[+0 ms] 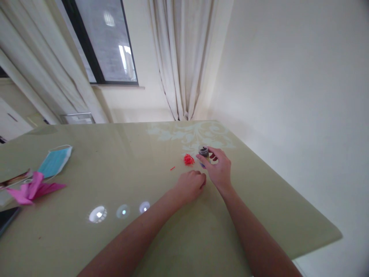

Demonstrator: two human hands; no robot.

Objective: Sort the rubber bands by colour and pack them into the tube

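Clasping a cylindrical jar (203,151), right fingers (215,150) curve near red strands (188,159); left fingers (199,178) curl.

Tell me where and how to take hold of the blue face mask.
Pinch the mask by its white right-hand edge, coming from above and the right. It lies fairly flat, so a fingertip probably has to slip under; that edge looks free, while the pink folded piece crowds the near left end.

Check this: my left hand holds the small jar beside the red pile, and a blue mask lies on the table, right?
Not quite: the head view shows your right hand holding the small jar, not the left hand. It is beside the red pile, and a blue mask lies on the table.
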